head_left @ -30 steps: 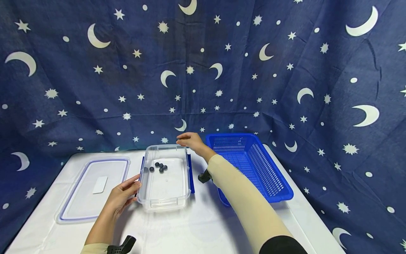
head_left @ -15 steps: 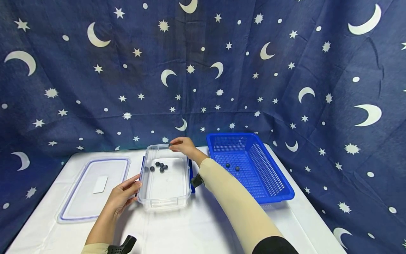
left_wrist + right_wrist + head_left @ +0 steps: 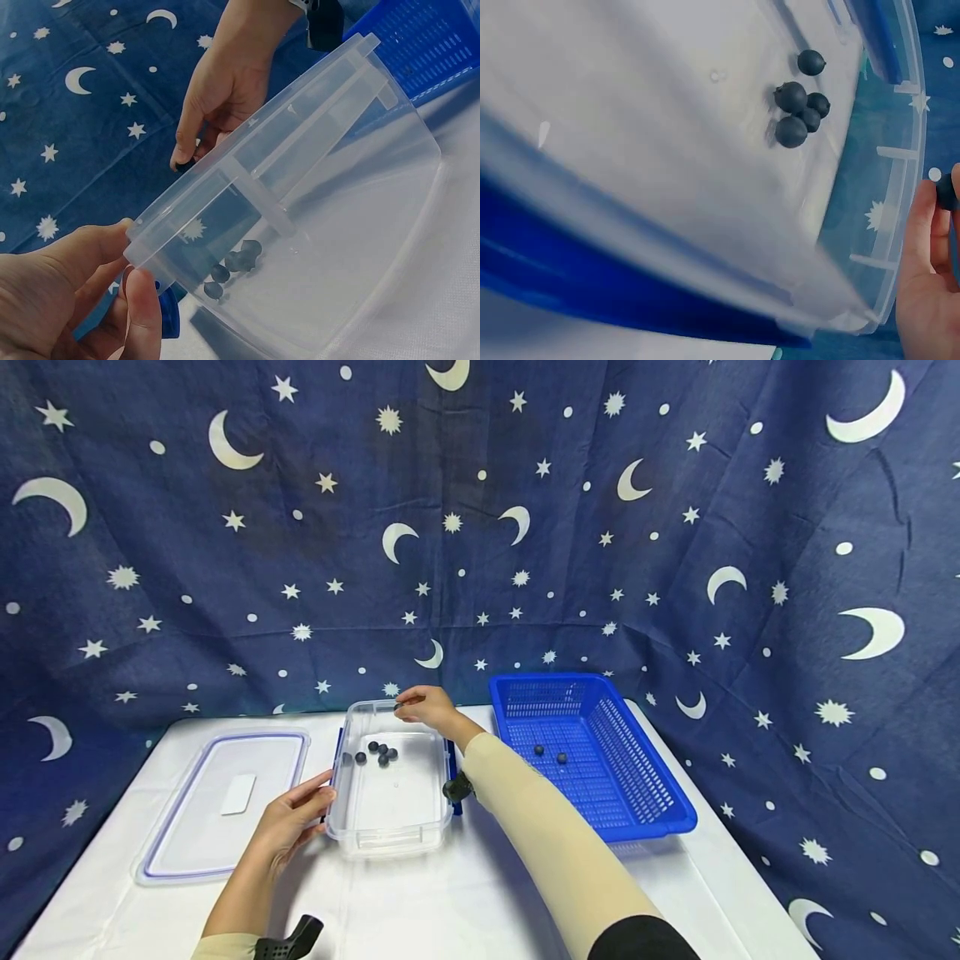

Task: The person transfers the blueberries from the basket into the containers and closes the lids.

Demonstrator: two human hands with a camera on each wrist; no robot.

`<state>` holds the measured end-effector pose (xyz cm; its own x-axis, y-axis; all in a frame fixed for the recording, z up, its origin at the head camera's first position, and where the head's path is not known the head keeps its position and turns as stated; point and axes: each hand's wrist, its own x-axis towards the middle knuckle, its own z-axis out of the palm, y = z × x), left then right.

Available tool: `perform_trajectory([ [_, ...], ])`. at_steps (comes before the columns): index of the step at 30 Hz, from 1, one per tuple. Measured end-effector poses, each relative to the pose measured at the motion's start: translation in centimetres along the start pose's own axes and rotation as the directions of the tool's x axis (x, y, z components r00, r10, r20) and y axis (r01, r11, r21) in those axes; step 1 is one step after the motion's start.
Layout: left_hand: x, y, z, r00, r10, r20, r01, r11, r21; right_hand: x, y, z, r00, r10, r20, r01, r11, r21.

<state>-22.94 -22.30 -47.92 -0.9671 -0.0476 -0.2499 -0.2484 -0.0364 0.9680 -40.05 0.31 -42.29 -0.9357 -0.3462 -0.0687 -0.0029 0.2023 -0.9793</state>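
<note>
A clear plastic container (image 3: pixel 397 842) with blue side clips stands in the middle of the table. My left hand (image 3: pixel 295 817) grips its left rim between thumb and fingers. Several blueberries (image 3: pixel 791 97) lie on the container floor toward the far left, most of them clustered together. Over the far rim, my right hand (image 3: pixel 431 707) pinches a single blueberry (image 3: pixel 946 193) between its thumb and fingertips. Two more blueberries (image 3: pixel 562 758) sit in the blue basket (image 3: pixel 645 768) to the right.
On the left, the container's lid (image 3: pixel 191 835) with a blue seal lies flat, a white label (image 3: pixel 237 794) on it. A dark blue curtain (image 3: pixel 322 568) with moons and stars hangs right behind the white table (image 3: pixel 420 910).
My right hand has moved left from beyond the container's far right corner to over its far rim, carrying the blueberry. The two basket blueberries came into view from behind the arm. My left hand stays put.
</note>
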Motion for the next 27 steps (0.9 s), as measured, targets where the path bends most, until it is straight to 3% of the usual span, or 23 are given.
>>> perform_trajectory([
  [13,0.2,0.0,-0.2,1.000,-0.005,0.000,0.005,1.000,0.023,0.1,-0.7,1.8,0.999,0.037,0.030,-0.037,0.999,-0.003],
  [27,0.3,-0.1,0.0,1.000,-0.017,-0.005,0.016,1.000,-0.005,0.0,1.2,3.5,0.997,0.073,-0.005,-0.072,0.970,-0.233],
])
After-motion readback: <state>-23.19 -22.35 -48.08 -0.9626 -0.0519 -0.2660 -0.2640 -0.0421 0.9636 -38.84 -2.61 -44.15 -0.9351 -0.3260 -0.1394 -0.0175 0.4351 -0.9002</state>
